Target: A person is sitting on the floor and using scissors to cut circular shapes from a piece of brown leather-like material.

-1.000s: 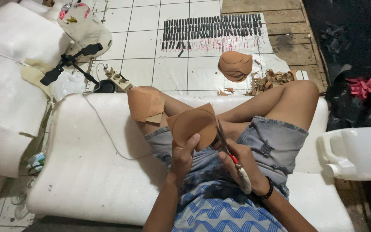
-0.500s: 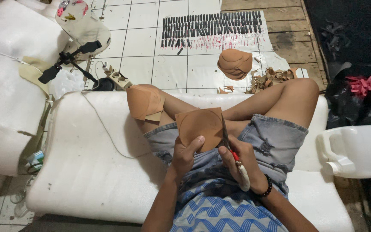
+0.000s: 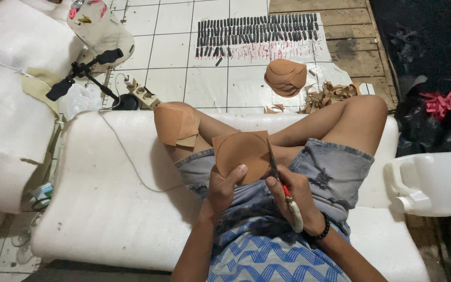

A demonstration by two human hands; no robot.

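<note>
You sit cross-legged on a white cushion, looking down at your lap. Your left hand pinches the near edge of a tan sheet, thumb on top, fingers hidden under it; the sheet stands tilted over your lap, between your knees. Your right hand is closed round the handles of scissors; the blades run up along the right edge of the sheet, touching it. Whether the blades are parted or shut you cannot tell: too thin to read. A dark bracelet sits on your right wrist.

On your left knee lies a stack of cut tan pieces, draped over the bend. Far, on the tiled floor: a rounded pile of the same tan pieces, with curled offcuts just right of it. Farther still, rows of small dark sticks lie on a pale sheet.

Left: a power strip with a cable trailing over the cushion, a black clamp stand, a clear bag. Right, beside the cushion: a white jug on its side
</note>
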